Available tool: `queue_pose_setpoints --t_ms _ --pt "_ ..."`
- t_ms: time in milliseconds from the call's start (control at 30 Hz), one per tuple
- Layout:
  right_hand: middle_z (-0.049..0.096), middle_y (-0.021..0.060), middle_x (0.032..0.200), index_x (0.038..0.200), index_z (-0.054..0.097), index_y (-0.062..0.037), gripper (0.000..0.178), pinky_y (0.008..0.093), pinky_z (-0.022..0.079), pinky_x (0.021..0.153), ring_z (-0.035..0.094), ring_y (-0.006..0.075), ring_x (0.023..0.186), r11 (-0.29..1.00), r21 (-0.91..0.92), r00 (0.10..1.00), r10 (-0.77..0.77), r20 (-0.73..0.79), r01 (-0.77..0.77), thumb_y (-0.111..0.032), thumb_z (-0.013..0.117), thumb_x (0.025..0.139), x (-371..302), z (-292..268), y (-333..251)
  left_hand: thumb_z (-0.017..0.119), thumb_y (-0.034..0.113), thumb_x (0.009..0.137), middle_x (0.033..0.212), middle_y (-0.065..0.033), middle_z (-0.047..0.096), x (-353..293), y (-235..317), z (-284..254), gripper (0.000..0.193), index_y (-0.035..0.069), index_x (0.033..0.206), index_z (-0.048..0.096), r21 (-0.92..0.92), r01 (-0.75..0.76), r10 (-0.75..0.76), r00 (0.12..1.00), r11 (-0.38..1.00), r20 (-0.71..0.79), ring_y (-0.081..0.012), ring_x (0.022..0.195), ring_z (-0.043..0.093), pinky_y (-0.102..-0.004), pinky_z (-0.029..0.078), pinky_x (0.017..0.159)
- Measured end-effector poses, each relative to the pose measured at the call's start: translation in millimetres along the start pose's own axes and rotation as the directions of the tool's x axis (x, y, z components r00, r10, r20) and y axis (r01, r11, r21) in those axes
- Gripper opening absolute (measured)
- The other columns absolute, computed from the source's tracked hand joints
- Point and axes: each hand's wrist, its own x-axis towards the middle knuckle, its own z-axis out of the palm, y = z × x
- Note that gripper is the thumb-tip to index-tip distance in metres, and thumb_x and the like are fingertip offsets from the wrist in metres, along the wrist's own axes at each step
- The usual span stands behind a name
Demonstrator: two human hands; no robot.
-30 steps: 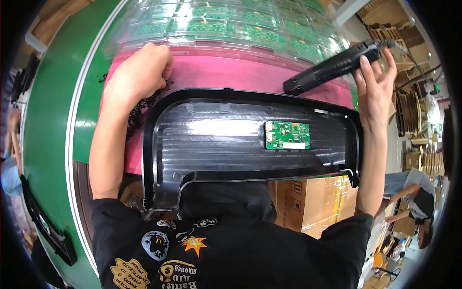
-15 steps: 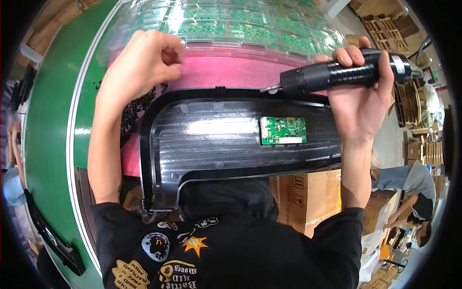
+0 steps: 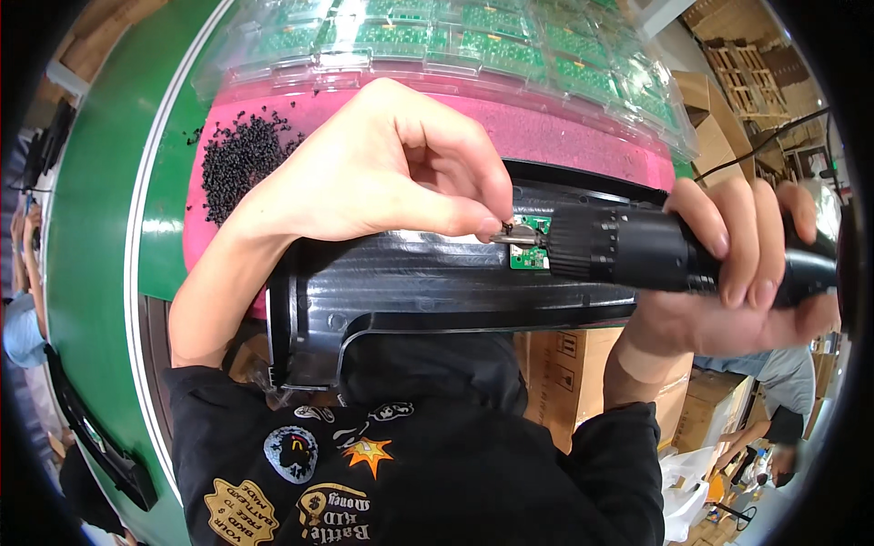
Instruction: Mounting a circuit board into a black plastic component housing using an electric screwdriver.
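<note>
My right hand (image 3: 728, 246) wraps round a black electric screwdriver (image 3: 619, 247), held level with its metal bit pointing left. At the bit's tip, my left hand (image 3: 373, 168) pinches a tiny dark screw (image 3: 507, 227) between thumb and forefinger. Beneath the bit lies a green circuit board (image 3: 528, 260), partly covered by the screwdriver. It sits inside a long, curved black plastic panel (image 3: 410, 282), whose far edge is partly hidden by my left hand. Left of my wrist, a heap of small black screws (image 3: 241, 164) rests on a pink mat (image 3: 546, 123).
Clear plastic trays (image 3: 382, 41) of green circuit boards stand along the far side. A green work surface (image 3: 96, 246) extends left. Cardboard boxes (image 3: 555, 382) are at the lower right. A person (image 3: 783, 391) bends at the far right, and another person's arm shows at the left edge.
My left hand has moved right, from above the panel's far-left edge to the bit tip, with a screw now in its pinch. The screwdriver has come lower, over the board.
</note>
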Motion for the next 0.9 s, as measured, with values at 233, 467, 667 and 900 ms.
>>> queue_pose_setpoints --t_ms 233,467,667,900 --pt "0.053 -0.0081 0.054 0.088 0.051 -0.0133 0.031 0.0220 0.041 0.066 0.050 0.0034 0.048 0.983 -0.116 0.989 -0.141 0.036 0.144 -0.027 0.073 0.071 -5.1 7.3 4.2 0.076 -0.006 0.070 0.083 -0.0091 0.069 -1.6 -4.7 -1.4 0.020 -0.002 0.088 0.068 0.115 -0.133 0.132 0.991 0.984 0.015 -0.0144 0.077 0.068 -0.0266 0.055 0.072" --pt "0.054 -0.0092 0.054 0.089 0.051 -0.0142 0.034 0.0212 0.041 0.067 0.050 0.0027 0.049 0.972 -0.173 0.982 -0.140 0.123 0.160 -0.030 0.075 0.071 -2.6 -0.2 13.8 0.076 -0.004 0.071 0.085 -0.0077 0.069 -0.6 -9.0 -1.6 0.022 -0.001 0.090 0.066 0.141 -0.159 0.160 0.987 0.977 0.004 -0.0150 0.079 0.069 -0.0274 0.055 0.074" --pt "0.059 -0.0083 0.056 0.088 0.054 -0.0141 0.035 0.0207 0.044 0.063 0.055 0.0026 0.050 0.970 -0.217 0.962 -0.051 0.270 0.112 -0.034 0.076 0.070 5.8 -14.5 8.4 0.069 0.003 0.080 0.092 -0.0100 0.071 10.0 -11.2 -1.7 0.026 -0.001 0.105 0.067 0.207 -0.189 0.157 0.975 0.960 0.158 -0.0172 0.084 0.069 -0.0294 0.054 0.075" --pt "0.062 -0.0021 0.062 0.092 0.055 -0.0129 0.037 0.0250 0.049 0.062 0.058 0.0077 0.051 0.958 -0.280 0.907 0.176 0.382 -0.068 -0.038 0.075 0.074 7.4 -33.3 -9.3 0.073 0.002 0.074 0.083 -0.0124 0.066 15.8 -21.1 11.3 0.017 -0.005 0.090 0.069 0.243 -0.305 0.256 0.942 0.921 0.215 -0.0229 0.077 0.064 -0.0326 0.051 0.069"
